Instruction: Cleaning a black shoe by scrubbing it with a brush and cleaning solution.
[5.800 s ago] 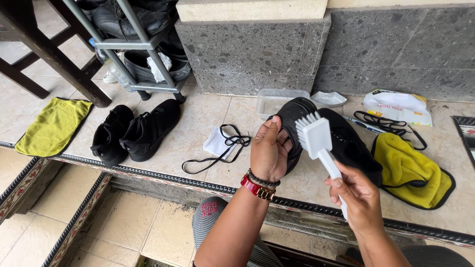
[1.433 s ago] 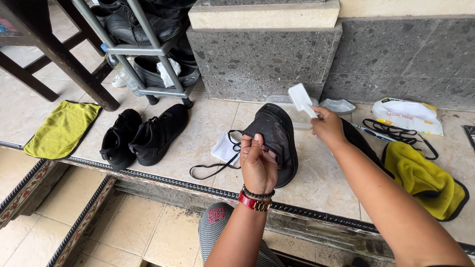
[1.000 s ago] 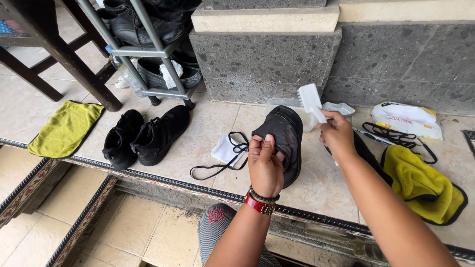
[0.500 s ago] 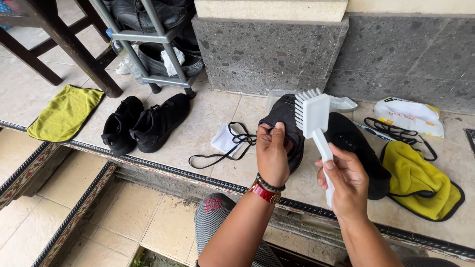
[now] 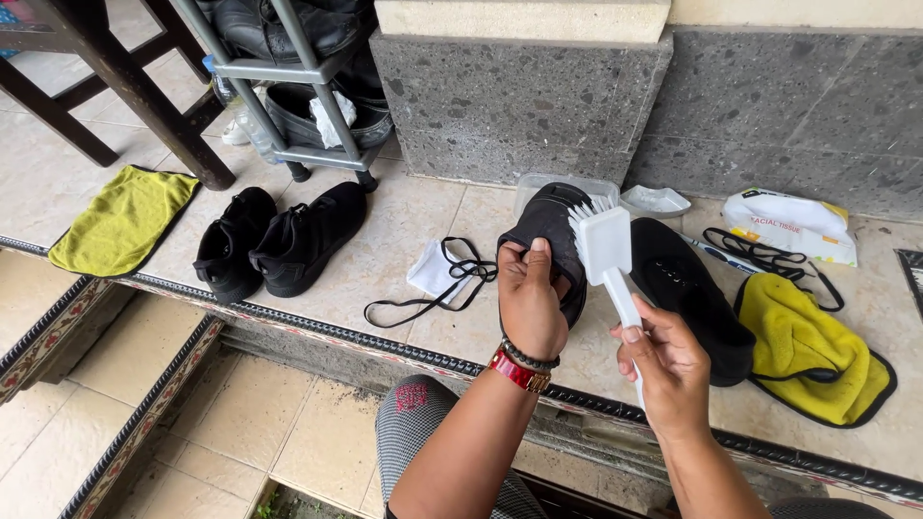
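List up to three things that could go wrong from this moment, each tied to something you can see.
1. The left hand grips the black shoe at its rim only; hard strokes might twist it loose.
2. The right hand holds the white plastic brush low on its handle, so control may be weak.
3. Flicked dirt could land on the white cloth nearby.

Beige tile floor [image 5: 87, 173], grey stone wall [image 5: 769, 106], metal rack [image 5: 288, 77].

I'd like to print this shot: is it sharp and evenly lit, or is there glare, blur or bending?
Head view: soft, even daylight, faint shadows, no glare; the left hand, black shoe and white brush are sharp; straight edges bow slightly towards the frame's borders.
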